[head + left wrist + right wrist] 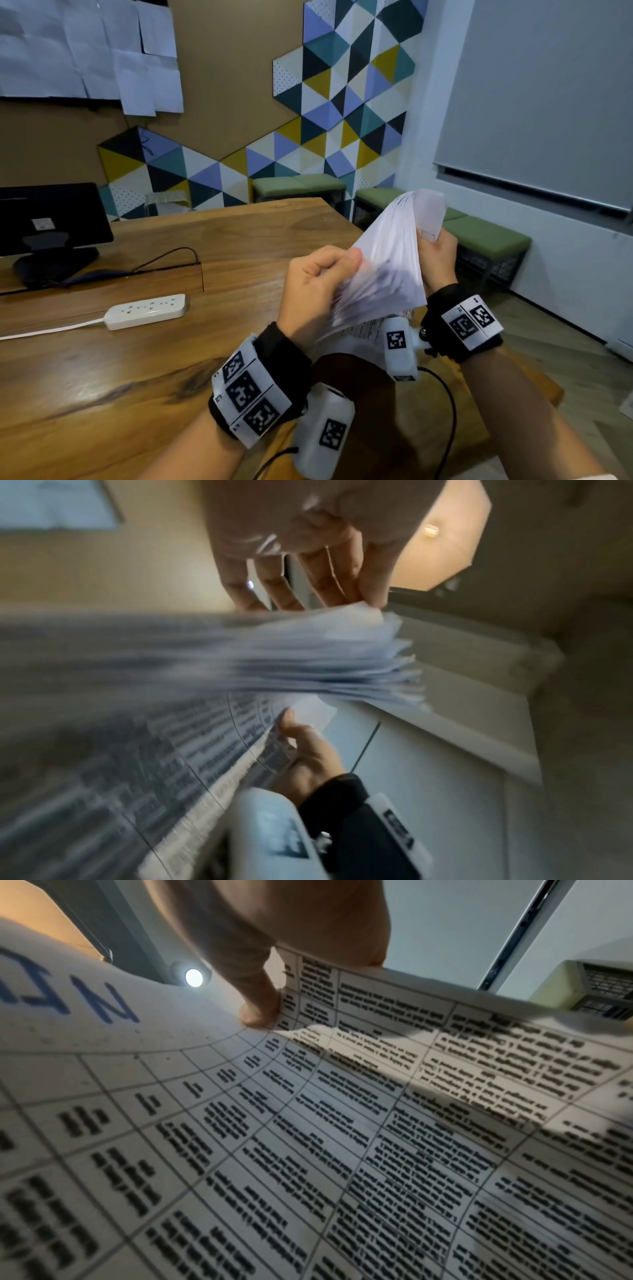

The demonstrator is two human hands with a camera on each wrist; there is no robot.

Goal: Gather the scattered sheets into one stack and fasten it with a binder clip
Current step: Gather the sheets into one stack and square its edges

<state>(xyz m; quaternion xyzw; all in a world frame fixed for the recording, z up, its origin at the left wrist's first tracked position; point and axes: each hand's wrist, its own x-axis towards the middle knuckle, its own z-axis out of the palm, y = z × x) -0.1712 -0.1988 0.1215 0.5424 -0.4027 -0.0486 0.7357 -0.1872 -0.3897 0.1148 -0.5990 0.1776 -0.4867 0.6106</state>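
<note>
Wooden table (144, 359) in a room with a patterned wall, and a stack of sheets (387, 267) held in the air above its right end.
Left hand (315, 287) curls round the stack's left edge, right hand (436, 257) grips its right side, thumb on the printed face; the sheets fan out, blurred. Left of the stack, a white power strip (147, 310) lies on the table, with a dark monitor (51, 219) farther left.

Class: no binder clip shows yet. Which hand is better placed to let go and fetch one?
Probably the left hand: it pinches only the sheets' fanned edge, while the right hand holds the stack's far side.
</note>
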